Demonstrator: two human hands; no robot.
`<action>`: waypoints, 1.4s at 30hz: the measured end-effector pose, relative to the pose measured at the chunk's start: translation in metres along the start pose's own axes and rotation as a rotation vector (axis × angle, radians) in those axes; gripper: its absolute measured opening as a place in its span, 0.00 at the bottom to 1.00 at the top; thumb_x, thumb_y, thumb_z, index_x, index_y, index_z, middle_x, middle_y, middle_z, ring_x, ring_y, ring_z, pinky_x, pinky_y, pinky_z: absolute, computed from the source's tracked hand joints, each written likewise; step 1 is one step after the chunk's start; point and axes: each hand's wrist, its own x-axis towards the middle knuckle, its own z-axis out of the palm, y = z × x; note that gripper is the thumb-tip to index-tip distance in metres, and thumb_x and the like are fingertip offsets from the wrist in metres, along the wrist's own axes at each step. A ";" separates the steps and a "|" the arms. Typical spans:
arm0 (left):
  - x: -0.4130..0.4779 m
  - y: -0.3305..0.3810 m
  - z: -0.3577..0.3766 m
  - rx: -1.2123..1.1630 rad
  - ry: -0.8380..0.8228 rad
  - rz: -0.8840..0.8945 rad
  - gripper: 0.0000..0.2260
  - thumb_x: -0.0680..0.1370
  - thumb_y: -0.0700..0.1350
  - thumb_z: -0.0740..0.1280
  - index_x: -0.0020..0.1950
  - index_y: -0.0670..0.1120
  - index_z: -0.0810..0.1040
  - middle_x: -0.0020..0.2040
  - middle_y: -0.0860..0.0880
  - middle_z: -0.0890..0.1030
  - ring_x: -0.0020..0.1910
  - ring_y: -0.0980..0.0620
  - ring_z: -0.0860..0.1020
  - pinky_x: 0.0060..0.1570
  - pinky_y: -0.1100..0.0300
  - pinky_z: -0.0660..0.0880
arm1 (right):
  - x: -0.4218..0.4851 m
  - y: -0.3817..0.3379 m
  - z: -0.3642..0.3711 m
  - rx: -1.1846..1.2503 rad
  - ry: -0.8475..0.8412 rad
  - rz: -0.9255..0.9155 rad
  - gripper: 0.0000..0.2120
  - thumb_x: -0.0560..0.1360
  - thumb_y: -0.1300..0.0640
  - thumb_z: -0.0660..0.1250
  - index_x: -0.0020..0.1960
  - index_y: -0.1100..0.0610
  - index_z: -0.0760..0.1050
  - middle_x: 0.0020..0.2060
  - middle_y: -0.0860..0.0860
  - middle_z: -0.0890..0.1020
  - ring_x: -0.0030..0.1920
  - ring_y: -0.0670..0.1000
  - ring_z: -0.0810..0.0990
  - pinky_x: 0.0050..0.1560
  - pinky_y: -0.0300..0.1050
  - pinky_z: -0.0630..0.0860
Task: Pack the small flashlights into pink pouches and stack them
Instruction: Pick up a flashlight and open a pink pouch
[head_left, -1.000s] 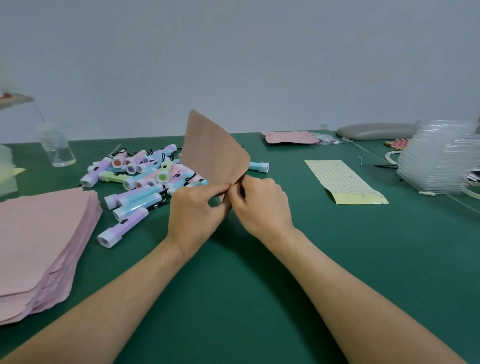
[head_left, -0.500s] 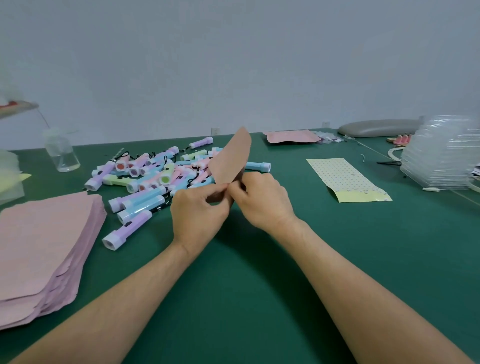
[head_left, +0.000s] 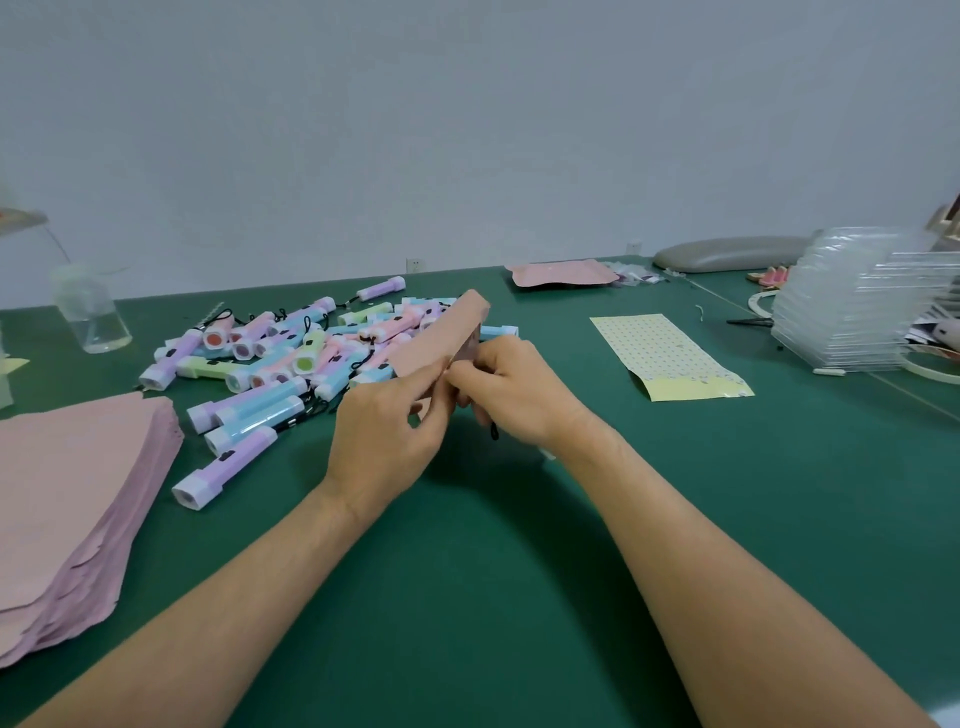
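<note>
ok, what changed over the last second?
The pink pouch tipped down from upright, with its broad face showing, to slanting away toward the flashlight pile, now nearly edge-on. The left hand and right hand still pinch its near end; nothing was let go. The pouch stack and yellow dotted sheet have not moved.

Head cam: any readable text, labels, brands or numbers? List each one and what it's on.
No text in this view is readable.
yellow sheet: rows of tiny dots, no letters legible.
flashlights: dark switches only, no legible markings.
held pink pouch: plain.
pouch stack: plain.
papers behind the clear trays: too blurred to read.
</note>
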 end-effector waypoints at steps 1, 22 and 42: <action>0.000 -0.001 0.001 0.042 0.007 0.007 0.10 0.83 0.45 0.66 0.52 0.45 0.87 0.32 0.48 0.81 0.29 0.46 0.78 0.31 0.46 0.77 | 0.000 0.001 0.000 0.018 -0.006 0.023 0.15 0.75 0.53 0.64 0.32 0.57 0.75 0.22 0.48 0.77 0.25 0.45 0.73 0.29 0.36 0.71; 0.002 0.001 0.006 0.111 -0.081 -0.015 0.06 0.85 0.42 0.67 0.55 0.46 0.85 0.30 0.51 0.79 0.26 0.49 0.70 0.29 0.55 0.67 | -0.001 0.001 0.014 -0.238 0.106 0.240 0.25 0.77 0.42 0.52 0.39 0.57 0.79 0.36 0.51 0.85 0.41 0.58 0.83 0.50 0.55 0.81; 0.001 0.005 0.003 0.344 -0.024 -0.216 0.13 0.86 0.48 0.60 0.51 0.48 0.85 0.30 0.48 0.78 0.29 0.44 0.73 0.30 0.56 0.66 | 0.017 0.004 0.020 -0.494 -0.046 0.052 0.21 0.83 0.51 0.55 0.31 0.56 0.63 0.29 0.54 0.73 0.31 0.57 0.71 0.31 0.47 0.62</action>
